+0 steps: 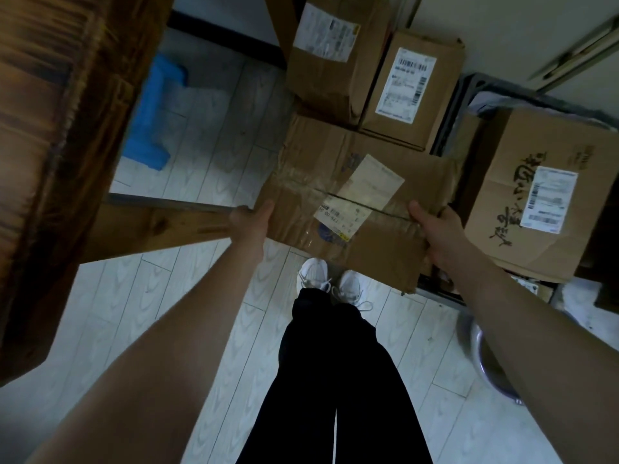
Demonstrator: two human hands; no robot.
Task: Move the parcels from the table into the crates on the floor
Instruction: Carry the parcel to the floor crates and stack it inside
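I hold a worn, flat cardboard parcel (355, 202) with a torn white label out in front of me, above the floor. My left hand (249, 222) grips its left edge, thumb on top. My right hand (435, 232) grips its right edge the same way. To the right a dark crate (469, 92) on the floor holds a large box with black brush lettering (542, 195). Two more labelled boxes, one (335, 51) and another (410, 92), stand beyond the held parcel. The wooden table (60, 128) fills the left side.
A table crossbar (160, 222) runs low at the left, beside my left hand. Blue plastic (157, 108) lies on the pale plank floor under the table. My white shoes (331, 283) and dark trousers are below the parcel. A metal basin (485, 356) sits at lower right.
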